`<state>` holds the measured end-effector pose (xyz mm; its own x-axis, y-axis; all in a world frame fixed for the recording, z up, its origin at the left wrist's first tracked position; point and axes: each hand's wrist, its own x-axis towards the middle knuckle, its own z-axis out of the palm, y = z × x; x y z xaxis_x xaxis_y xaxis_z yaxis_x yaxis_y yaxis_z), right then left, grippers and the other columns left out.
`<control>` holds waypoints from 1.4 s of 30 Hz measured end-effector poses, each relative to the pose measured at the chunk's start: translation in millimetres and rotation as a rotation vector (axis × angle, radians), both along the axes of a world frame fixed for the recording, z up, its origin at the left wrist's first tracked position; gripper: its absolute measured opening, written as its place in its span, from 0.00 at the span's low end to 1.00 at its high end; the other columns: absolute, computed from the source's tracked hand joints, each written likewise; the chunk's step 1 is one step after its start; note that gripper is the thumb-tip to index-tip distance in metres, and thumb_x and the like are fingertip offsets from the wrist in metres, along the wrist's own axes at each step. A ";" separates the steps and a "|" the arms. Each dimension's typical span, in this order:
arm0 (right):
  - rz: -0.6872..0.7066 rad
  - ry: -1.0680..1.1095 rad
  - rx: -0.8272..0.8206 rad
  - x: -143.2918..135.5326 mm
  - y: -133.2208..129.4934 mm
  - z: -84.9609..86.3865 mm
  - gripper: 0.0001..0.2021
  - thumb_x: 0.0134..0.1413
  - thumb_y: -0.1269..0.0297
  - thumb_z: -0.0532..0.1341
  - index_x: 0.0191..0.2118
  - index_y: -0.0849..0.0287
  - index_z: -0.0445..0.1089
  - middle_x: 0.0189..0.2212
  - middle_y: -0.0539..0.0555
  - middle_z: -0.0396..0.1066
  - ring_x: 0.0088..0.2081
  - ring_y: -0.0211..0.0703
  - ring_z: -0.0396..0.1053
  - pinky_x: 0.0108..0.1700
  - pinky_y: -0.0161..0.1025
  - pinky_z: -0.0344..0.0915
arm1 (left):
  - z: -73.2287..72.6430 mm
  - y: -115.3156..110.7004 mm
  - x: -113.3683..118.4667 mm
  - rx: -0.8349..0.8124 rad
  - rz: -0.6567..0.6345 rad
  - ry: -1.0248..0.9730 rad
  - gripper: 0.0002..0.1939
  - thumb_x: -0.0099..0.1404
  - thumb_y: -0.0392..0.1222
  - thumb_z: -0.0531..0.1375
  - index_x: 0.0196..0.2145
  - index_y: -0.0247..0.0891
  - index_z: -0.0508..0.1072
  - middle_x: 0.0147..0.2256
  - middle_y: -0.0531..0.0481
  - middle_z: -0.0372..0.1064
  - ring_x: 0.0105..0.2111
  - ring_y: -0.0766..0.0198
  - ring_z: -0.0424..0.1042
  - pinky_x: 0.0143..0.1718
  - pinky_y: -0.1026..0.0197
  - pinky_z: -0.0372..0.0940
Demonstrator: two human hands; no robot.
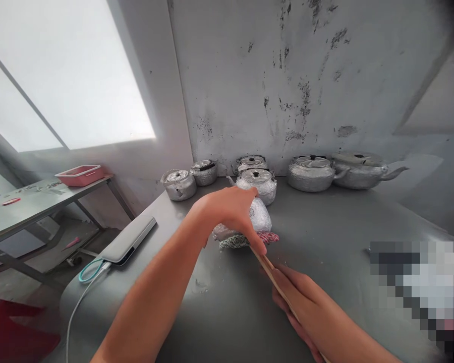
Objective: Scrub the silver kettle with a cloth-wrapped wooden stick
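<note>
Near the middle of the table, my left hand [230,212] arches over a rounded silver metal vessel [261,216] and grips it; much of it is hidden under the palm. A braided strip [234,242], green and white on one side and red and white on the other, shows at the vessel's lower edge. My left thumb reaches down to the strip and the top of a thin wooden stick [282,290]. My right hand [297,297] is wrapped round this stick, which slants down to the right. Just behind the vessel stands a dented silver kettle [258,187].
More silver kettles [310,174] line the wall at the back of the grey table [219,312]. A power bank [130,241] with a cable lies at the left edge. Further left, a second table [38,201] bears a pink basket [81,175]. The right side is pixelated.
</note>
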<state>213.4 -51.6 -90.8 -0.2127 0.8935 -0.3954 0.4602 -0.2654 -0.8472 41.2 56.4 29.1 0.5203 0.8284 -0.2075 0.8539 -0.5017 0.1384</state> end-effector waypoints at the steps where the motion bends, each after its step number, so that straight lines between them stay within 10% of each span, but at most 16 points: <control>1: 0.009 0.001 -0.014 0.0 0.0 0.2 0.21 0.67 0.45 0.43 0.34 0.55 0.61 0.22 0.42 0.51 0.15 0.30 0.47 0.10 0.27 0.53 | -0.2 0.2 -0.1 0.006 -0.006 -0.002 0.67 0.32 0.75 0.67 0.65 0.44 0.53 0.56 0.43 0.66 0.51 0.45 0.69 0.37 0.58 0.68; 42: -0.051 0.142 -0.110 -1.9 -0.2 4.0 0.18 0.67 0.47 0.45 0.44 0.55 0.60 0.26 0.42 0.58 0.13 0.27 0.49 0.11 0.28 0.58 | -1.6 0.7 0.8 0.010 0.012 0.003 0.63 0.35 0.73 0.67 0.65 0.44 0.55 0.55 0.42 0.68 0.47 0.46 0.72 0.32 0.60 0.66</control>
<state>211.6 -51.7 -86.8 -0.2293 0.8576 -0.4604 0.3214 -0.3797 -0.8675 42.1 57.1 27.5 0.5095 0.8369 -0.2002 0.8604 -0.4925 0.1308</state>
